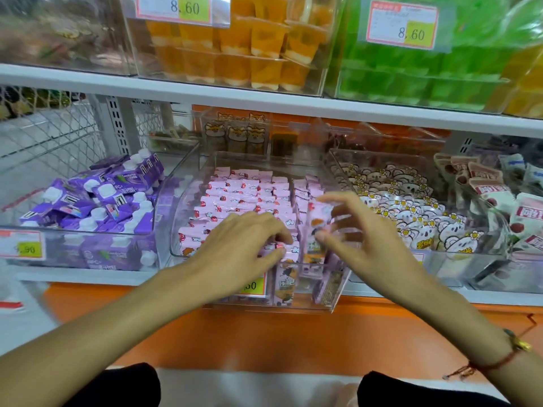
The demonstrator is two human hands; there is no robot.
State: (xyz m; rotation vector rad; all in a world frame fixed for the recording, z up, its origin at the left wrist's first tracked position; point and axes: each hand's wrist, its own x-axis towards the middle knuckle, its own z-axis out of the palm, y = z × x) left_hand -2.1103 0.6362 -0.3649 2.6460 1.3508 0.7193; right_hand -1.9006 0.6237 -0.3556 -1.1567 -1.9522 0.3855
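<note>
A clear plastic bin (249,156) on the lower shelf holds rows of small pink snack packets (244,195). My left hand (241,251) reaches over the bin's front. Its curled fingers and thumb pinch pink packets at the front row. My right hand (364,242) is just to the right, fingers spread and blurred. Its thumb and index finger hold one upright pink packet (318,221) above the bin's right column. More pink packets stand on end behind the bin's front wall.
Purple cartons (97,198) fill the bin at left, white bear-print packets (411,212) the bin at right, and more snack packs (499,201) lie far right. Orange jelly cups (235,45) and green jelly cups (411,80) sit on the shelf above. An orange ledge (264,336) runs below.
</note>
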